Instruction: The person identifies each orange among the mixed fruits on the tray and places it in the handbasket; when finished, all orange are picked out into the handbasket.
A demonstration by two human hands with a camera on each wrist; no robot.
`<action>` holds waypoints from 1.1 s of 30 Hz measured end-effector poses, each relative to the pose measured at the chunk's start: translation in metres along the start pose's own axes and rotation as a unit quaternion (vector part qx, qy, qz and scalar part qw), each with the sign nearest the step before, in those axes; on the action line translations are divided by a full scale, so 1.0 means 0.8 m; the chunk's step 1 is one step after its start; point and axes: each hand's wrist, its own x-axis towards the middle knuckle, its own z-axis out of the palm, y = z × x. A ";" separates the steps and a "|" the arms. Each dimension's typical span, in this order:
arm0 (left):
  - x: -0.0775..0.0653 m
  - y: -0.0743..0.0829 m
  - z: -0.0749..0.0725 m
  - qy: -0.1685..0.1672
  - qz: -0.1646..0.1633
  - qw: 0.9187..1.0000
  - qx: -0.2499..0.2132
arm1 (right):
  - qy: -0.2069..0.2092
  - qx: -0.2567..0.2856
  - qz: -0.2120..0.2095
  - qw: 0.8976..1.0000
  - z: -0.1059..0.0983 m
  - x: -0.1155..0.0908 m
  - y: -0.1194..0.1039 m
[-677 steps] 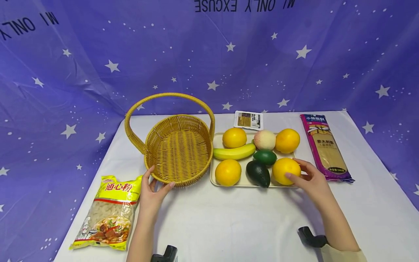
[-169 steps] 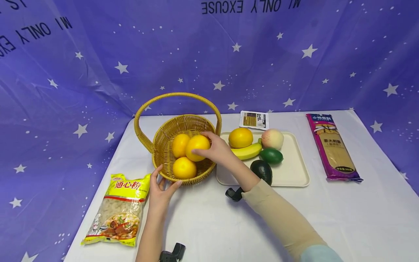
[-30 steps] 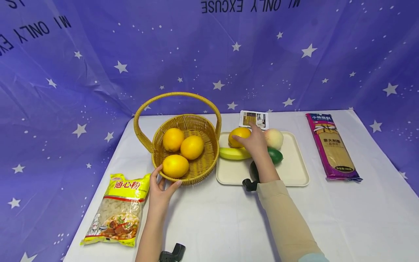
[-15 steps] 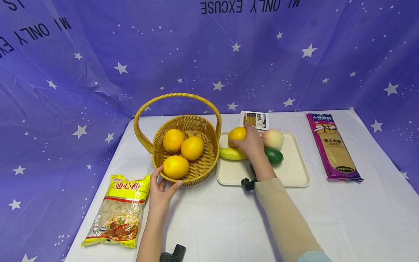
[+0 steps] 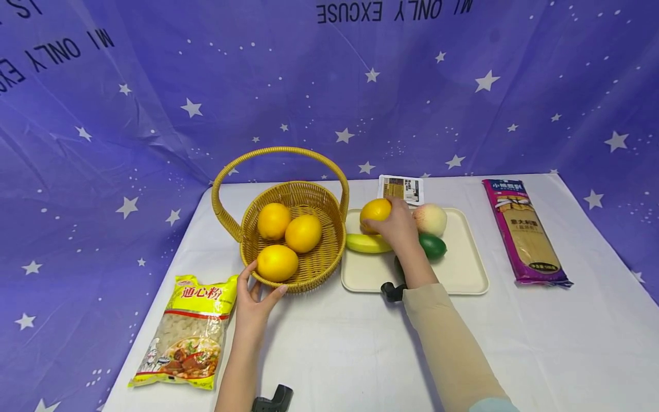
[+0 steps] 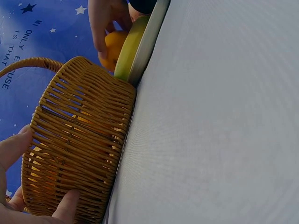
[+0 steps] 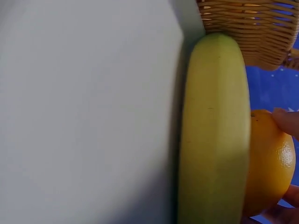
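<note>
The golden wicker basket [image 5: 329,252] with a tall handle has three oranges [image 5: 304,233] in it. My left hand [image 5: 252,306] holds the basket's near-left edge, one finger at the rim and the thumb [image 5: 275,293] on the outer wall. Over the cream tray [image 5: 465,274], my right hand [image 5: 399,226] grips another orange [image 5: 374,210] at the back left, thumb on its near side. In front of it lies a banana [image 5: 366,243], partly behind the hand. A peach [image 5: 431,220] and a green fruit [image 5: 432,246] sit to the right. The dark avocado [image 5: 399,269] is mostly hidden under my wrist.
A yellow bag of pasta [image 5: 187,337] lies left of my left forearm. Behind the tray is a small white sachet [image 5: 401,189]. A purple pack of spaghetti [image 5: 525,232] lies on the right of the white-covered table [image 5: 360,355]. A purple starry cloth hangs behind.
Since the earliest frame, three oranges have gone from the tray into the basket. Over the last second my right hand has closed further round the orange on the tray; my left hand stays put.
</note>
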 end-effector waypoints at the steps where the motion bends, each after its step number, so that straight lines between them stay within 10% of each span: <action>1: 0.000 0.000 0.000 0.000 0.000 1.000 0.000 | 0.000 0.010 -0.001 1.000 -0.003 -0.002 -0.002; 21: 0.000 0.001 -0.002 -0.005 0.000 1.000 -0.006 | -0.045 0.157 -0.035 0.986 -0.075 -0.062 -0.051; 33: -0.001 0.000 -0.001 -0.001 0.000 1.000 -0.008 | -0.095 0.192 -0.092 0.972 -0.043 -0.095 -0.081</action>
